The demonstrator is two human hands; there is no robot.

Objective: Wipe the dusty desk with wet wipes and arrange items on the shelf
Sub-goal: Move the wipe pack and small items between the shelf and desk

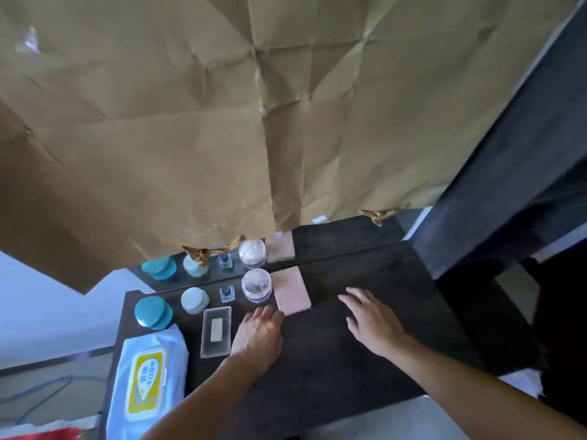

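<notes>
- Nearest the lens, at the lower left: wet wipes pack (147, 384), pale blue with a yellow label, flat on the front-left corner of the dark desk (333, 369), lid seemingly closed; no wipe out anywhere in view.
- Just behind the pack: teal round container (153, 312), then a paler blue-capped jar (194, 300), both standing near the desk's rear edge.
- Right of the pack: clear flat rectangular case (216, 331), lying down, alongside the left hand.
- Behind the case: small clear bottle with a dark cap (227, 293), upright.
- Left hand (259, 336): palm down on the desk, fingers pressed together, tips touching the near corner of the pink block (291, 292); nothing pinched or held.
- Just behind those fingertips: clear domed jar (256, 284), touching or very nearly touching the pink block's left edge; cannot tell which.
- Mirror strip along the back, doubling the row of items; crumpled brown paper (222, 106) hanging above it.
- Right hand (373, 319): palm down over the bare right half of the desk, fingers loosely spread, empty; contact with the surface cannot be told.
- Judged step: clearing or aligning items ahead of wiping, wiping itself not begun.
- To do well: slide the pink block by its flat side rather than its corner, to avoid knocking the domed jar; group the small items to the left; only then pull a wipe and sweep the open right half in overlapping strokes.
</notes>
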